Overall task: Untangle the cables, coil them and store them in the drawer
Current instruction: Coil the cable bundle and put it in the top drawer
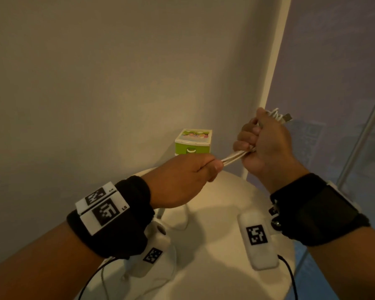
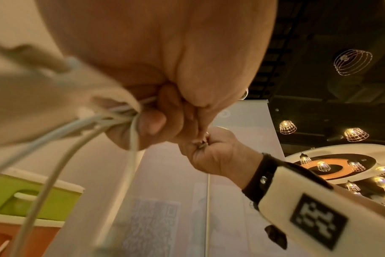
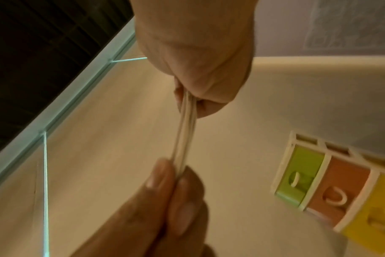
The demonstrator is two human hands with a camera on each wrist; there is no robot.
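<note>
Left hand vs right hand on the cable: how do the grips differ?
Left hand pinches the white cable strands between thumb and fingertips; right hand wraps a full fist round the bundle. The right sits higher, with a plug sticking out above it. Both grip the same cable.

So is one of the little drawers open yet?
No. In the right wrist view the green drawer, the orange drawer and the yellow drawer all sit flush in the white frame.

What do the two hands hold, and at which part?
White cables: right hand grips the bundle near its connector end, left hand pinches the strands just below.
</note>
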